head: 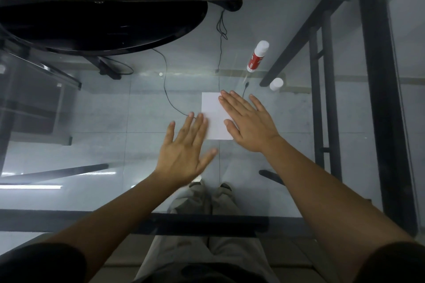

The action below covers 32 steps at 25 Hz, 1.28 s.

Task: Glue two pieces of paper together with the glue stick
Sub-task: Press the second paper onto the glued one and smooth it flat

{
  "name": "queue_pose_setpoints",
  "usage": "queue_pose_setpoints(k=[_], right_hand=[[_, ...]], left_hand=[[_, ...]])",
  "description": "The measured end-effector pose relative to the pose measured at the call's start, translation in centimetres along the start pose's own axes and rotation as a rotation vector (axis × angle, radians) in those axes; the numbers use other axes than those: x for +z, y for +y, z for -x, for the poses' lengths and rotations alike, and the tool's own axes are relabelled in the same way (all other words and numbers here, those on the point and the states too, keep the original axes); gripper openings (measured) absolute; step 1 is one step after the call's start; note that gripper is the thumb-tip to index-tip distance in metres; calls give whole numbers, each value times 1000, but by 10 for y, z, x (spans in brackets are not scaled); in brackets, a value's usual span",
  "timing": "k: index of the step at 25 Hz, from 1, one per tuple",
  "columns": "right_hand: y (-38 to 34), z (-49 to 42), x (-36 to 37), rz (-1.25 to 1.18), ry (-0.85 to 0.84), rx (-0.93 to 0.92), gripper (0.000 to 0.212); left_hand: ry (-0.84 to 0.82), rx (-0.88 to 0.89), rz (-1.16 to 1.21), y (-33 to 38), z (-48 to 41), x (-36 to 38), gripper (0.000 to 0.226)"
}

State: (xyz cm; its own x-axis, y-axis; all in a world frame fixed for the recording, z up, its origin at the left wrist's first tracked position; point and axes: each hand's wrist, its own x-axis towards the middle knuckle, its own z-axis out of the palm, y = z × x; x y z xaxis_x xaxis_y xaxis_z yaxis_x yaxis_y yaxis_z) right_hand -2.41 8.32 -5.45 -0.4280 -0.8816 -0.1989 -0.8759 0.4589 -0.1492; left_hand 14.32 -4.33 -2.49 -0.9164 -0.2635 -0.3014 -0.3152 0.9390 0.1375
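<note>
A white paper [215, 117] was laid flat on the glass table [92, 140]. The right hand [248, 124] was spread wide open and pressed flat on the paper's 3 o'clock side. The left hand [186, 147] was open too, with only its fingertips at the paper's 9 o'clock edge. Nothing was held. The glue stick [257, 56] was left lying at 1 o'clock, and its cap [276, 84] was stood just beside it.
</note>
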Motion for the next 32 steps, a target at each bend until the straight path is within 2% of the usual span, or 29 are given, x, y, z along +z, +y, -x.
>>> queue_pose_setpoints(k=[3,10,17,22,26,32], right_hand=[[-1,0,-1,3,0,3,56],[0,-1,0,24,-9,-2,57],[-10,1,-5,137,-26,50,57],[-48,31,-3,-20,-11,217,58],[-70,43,6,10,-63,151,57],[-55,45,-1,57,-60,209,58]], left_hand=[[63,-120,99,2,-38,1,62],[87,-26,56,-8,-51,13,56],[145,-35,63,-8,-50,19,53],[139,-37,69,-8,-50,20,53],[122,-28,56,-9,-51,17,56],[132,-27,58,-9,-51,17,55]])
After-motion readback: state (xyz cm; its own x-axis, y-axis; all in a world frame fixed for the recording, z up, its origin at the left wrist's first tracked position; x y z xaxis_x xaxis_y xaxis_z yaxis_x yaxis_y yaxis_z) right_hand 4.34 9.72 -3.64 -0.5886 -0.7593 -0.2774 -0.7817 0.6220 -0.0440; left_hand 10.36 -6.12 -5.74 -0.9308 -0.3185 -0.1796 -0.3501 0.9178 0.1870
